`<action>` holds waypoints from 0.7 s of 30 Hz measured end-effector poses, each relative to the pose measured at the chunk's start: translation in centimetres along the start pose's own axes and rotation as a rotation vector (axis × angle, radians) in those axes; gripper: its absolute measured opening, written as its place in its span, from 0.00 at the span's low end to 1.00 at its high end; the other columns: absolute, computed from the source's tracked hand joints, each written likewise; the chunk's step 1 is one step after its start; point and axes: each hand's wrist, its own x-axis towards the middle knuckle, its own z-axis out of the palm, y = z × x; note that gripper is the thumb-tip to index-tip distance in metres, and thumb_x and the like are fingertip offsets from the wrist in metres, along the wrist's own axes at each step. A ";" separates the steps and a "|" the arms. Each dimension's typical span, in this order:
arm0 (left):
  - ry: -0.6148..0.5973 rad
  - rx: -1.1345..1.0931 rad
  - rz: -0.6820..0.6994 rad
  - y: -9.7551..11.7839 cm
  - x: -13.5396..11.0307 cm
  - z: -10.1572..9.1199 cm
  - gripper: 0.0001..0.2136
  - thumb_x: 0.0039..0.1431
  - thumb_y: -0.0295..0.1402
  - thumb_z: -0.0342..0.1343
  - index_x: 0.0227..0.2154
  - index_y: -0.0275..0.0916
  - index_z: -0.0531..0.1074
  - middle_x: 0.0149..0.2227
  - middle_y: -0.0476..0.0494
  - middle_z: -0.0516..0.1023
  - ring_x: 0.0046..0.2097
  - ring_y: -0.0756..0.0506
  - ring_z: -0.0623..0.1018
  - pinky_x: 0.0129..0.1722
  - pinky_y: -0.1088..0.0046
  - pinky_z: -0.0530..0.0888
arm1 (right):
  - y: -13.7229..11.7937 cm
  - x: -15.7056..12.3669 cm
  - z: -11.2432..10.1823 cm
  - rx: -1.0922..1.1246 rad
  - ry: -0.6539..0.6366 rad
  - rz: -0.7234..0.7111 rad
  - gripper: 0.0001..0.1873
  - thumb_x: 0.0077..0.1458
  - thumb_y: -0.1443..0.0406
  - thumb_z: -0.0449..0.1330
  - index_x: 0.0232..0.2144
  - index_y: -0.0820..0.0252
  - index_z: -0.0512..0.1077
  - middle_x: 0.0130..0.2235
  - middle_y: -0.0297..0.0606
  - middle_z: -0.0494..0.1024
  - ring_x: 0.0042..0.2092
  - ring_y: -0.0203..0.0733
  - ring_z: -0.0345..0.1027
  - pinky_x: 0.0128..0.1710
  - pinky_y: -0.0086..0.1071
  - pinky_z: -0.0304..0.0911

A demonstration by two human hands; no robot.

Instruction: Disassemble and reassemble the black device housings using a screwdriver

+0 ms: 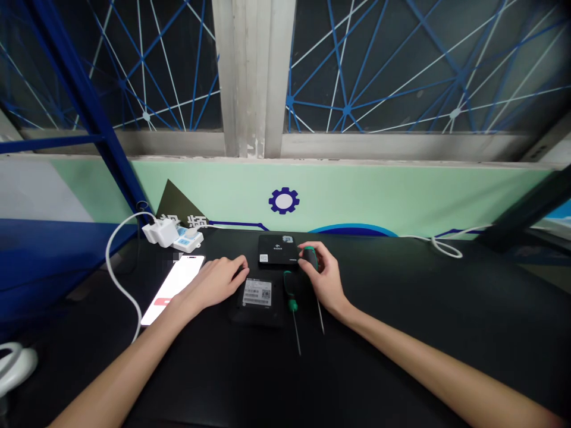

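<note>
My right hand (328,276) grips a screwdriver (310,257) by its black and green handle. Its bare metal shaft points toward me and down to the table. Just left of it a second black and green screwdriver (292,304) lies on the table, shaft also toward me. A black box with a white label (257,293) sits between my hands, label up. Behind it lies a flat black box (277,249) with small stickers, close to my right fingertips. My left hand (223,276) rests by the labelled box's far left corner, fingers loosely curved, a gap between thumb and forefinger.
A phone with a lit screen (173,288) lies under my left forearm. Behind it are a white power strip (187,239) with a plugged-in adapter and a white cable (108,255). More white cable (446,248) lies at the back right. A green wall (357,196) bounds the black table.
</note>
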 end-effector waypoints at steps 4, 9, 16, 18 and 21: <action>-0.015 0.000 -0.020 0.3 -0.1 -0.2 0.16 0.71 0.43 0.38 0.40 0.45 0.69 0.30 0.47 0.76 0.29 0.42 0.77 0.27 0.71 0.61 | 0.1 -0.2 0.0 -0.091 -0.009 -0.014 0.15 0.50 0.68 0.58 0.43 0.57 0.72 0.35 0.35 0.71 0.31 0.40 0.61 0.29 0.33 0.55; -0.009 0.003 -0.015 0.2 -0.1 -0.1 0.15 0.71 0.43 0.38 0.40 0.45 0.69 0.29 0.47 0.76 0.30 0.42 0.76 0.27 0.71 0.61 | 0.3 -0.2 0.2 -0.146 -0.002 -0.058 0.05 0.50 0.68 0.57 0.33 0.58 0.72 0.34 0.32 0.67 0.26 0.35 0.52 0.27 0.33 0.52; -0.003 -0.005 -0.008 0.1 0.0 -0.1 0.16 0.71 0.44 0.38 0.40 0.45 0.69 0.28 0.47 0.75 0.31 0.43 0.77 0.28 0.71 0.62 | -0.1 -0.4 0.4 -0.284 -0.109 -0.103 0.04 0.53 0.69 0.58 0.29 0.56 0.71 0.31 0.32 0.68 0.26 0.36 0.53 0.27 0.33 0.53; -0.002 -0.005 -0.017 0.1 0.0 -0.1 0.15 0.71 0.43 0.39 0.40 0.45 0.69 0.28 0.47 0.75 0.30 0.43 0.77 0.28 0.71 0.62 | -0.3 -0.5 0.4 -0.326 -0.147 -0.178 0.05 0.53 0.70 0.57 0.30 0.55 0.71 0.31 0.33 0.70 0.29 0.39 0.59 0.30 0.34 0.56; 0.012 0.012 -0.033 0.0 0.1 -0.1 0.14 0.71 0.42 0.40 0.39 0.44 0.69 0.29 0.47 0.76 0.31 0.42 0.77 0.28 0.70 0.62 | -1.0 -0.8 0.4 -0.374 -0.205 -0.294 0.05 0.54 0.71 0.57 0.32 0.55 0.70 0.33 0.36 0.73 0.36 0.45 0.64 0.36 0.37 0.60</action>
